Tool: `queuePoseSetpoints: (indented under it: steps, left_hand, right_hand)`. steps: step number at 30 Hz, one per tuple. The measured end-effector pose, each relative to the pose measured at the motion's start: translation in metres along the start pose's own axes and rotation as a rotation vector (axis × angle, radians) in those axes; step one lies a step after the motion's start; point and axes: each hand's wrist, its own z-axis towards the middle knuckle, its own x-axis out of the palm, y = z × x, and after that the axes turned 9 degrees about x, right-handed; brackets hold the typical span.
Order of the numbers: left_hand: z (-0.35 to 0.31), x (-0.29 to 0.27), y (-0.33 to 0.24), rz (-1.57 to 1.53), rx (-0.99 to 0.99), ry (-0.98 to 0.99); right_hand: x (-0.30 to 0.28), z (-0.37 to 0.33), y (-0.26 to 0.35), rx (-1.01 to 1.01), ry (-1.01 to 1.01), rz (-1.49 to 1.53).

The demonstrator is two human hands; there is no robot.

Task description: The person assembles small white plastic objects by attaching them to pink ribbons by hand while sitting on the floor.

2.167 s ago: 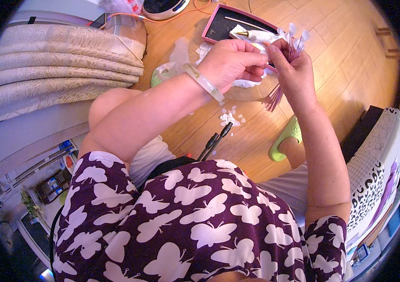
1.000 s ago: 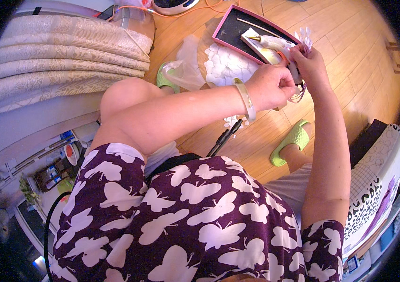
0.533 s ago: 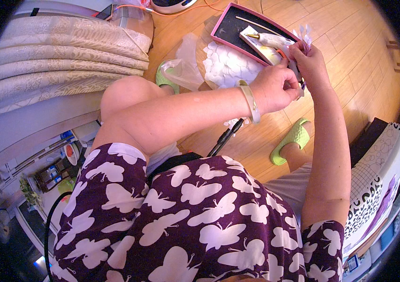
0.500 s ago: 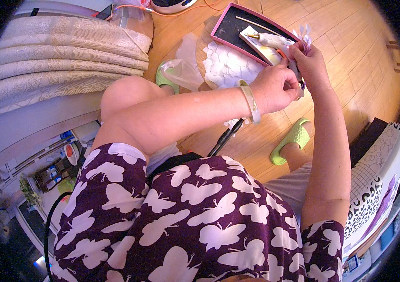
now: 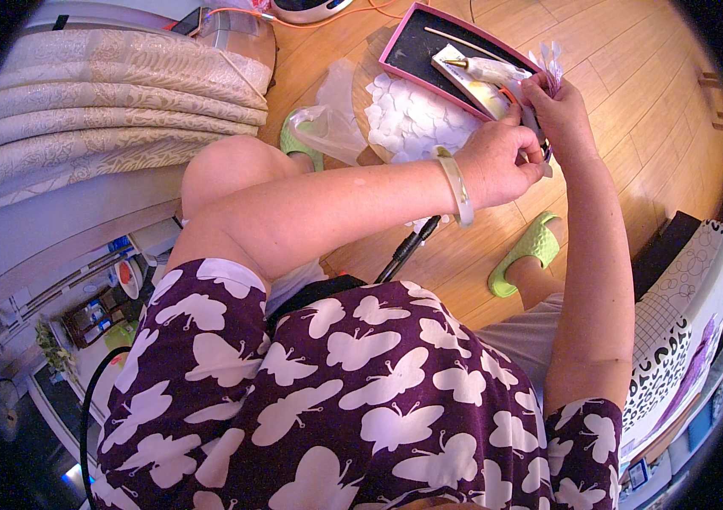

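Note:
Both my hands meet at the upper right, close to the near edge of a pink-rimmed box (image 5: 394, 51) with a black lining. My right hand (image 5: 561, 119) is closed around a white-and-purple petal-like spray (image 5: 552, 68), whose pale tips stick out above the fingers. Just below it, my left hand (image 5: 497, 166), with a pale bangle (image 5: 455, 187) at the wrist, has its fingers curled in a pinch. What they pinch is mostly hidden. In the box lie a white glue gun (image 5: 489, 70) with a brass-coloured tip and a thin pale stick (image 5: 455, 39).
Many white petal-shaped pieces (image 5: 417, 115) lie on a round wooden surface beside the box. A clear plastic bag (image 5: 336, 123) is left of them. Green slippers (image 5: 525, 255) are on the wood floor. A black rod (image 5: 408, 251) stands near my lap.
My left hand has shifted very slightly right and down, its fingers still curled. The right hand and the spray have barely moved.

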Motion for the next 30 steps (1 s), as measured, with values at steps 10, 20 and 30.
queuePoseSetpoints:
  steps: [10, 20, 30]
  left_hand:
    - [-0.0001, 0.0014, -0.0020, 0.026, -0.013, 0.008]
    - [-0.0006, 0.0013, -0.0059, 0.035, -0.025, 0.005]
    - [-0.0025, 0.0067, 0.0018, 0.028, -0.074, 0.017]
  right_hand:
    - [-0.0008, -0.0017, 0.0021, 0.009, 0.002, -0.024]
    - [-0.0016, -0.0004, 0.0016, 0.012, -0.002, -0.016]
    - [0.0013, -0.0039, 0.0047, 0.013, -0.024, -0.022]
